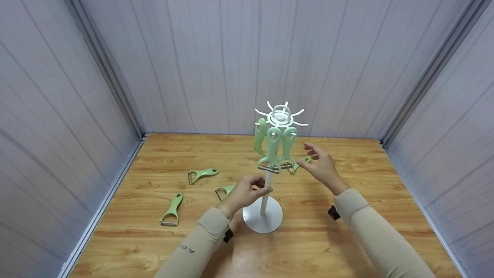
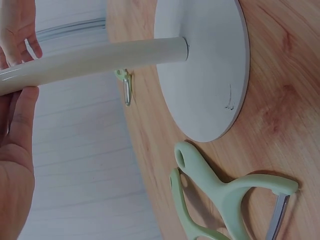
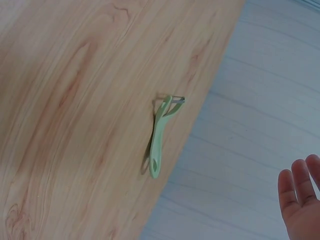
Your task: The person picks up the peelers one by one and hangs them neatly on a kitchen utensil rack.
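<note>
A white stand with a slim pole rises from a round base. My left hand holds this pole below the hooks, thumb and fingers at its sides. From the hooked top hang three green peelers: a front one, one on its right and one on its left. My right hand is to the right of the stand with its fingers apart, holding nothing; fingers show in the right wrist view. A peeler lies on the table beyond that hand.
More green peelers lie on the wooden table left of the stand: a near one, a farther one and one partly behind my left hand. Pale panel walls enclose the table at the back and sides.
</note>
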Action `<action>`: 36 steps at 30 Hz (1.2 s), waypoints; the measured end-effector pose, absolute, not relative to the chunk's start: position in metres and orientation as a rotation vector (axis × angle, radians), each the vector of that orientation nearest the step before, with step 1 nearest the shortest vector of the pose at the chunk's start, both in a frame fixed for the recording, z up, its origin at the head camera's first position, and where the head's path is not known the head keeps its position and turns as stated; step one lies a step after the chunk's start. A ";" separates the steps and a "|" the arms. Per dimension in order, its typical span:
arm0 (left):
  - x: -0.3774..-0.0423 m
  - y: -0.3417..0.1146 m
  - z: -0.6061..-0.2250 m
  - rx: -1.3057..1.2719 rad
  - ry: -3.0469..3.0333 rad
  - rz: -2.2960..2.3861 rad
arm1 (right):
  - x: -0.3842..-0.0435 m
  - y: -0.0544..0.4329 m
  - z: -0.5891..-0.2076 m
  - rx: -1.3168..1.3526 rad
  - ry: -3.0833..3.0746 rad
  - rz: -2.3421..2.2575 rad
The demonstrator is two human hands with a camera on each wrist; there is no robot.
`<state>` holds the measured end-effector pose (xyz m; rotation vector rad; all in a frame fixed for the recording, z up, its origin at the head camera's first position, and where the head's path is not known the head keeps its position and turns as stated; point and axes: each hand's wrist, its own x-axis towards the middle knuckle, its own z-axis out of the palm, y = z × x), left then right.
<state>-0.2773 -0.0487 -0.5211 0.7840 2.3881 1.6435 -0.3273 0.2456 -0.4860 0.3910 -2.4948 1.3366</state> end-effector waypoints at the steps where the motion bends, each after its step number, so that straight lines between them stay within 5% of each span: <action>1: -0.277 -0.049 -0.521 0.785 2.387 1.646 | -0.329 0.245 -0.487 0.391 -2.502 1.337; 36: -0.276 -0.051 -0.518 0.916 2.363 1.664 | -0.372 0.240 -0.549 0.183 -2.891 1.301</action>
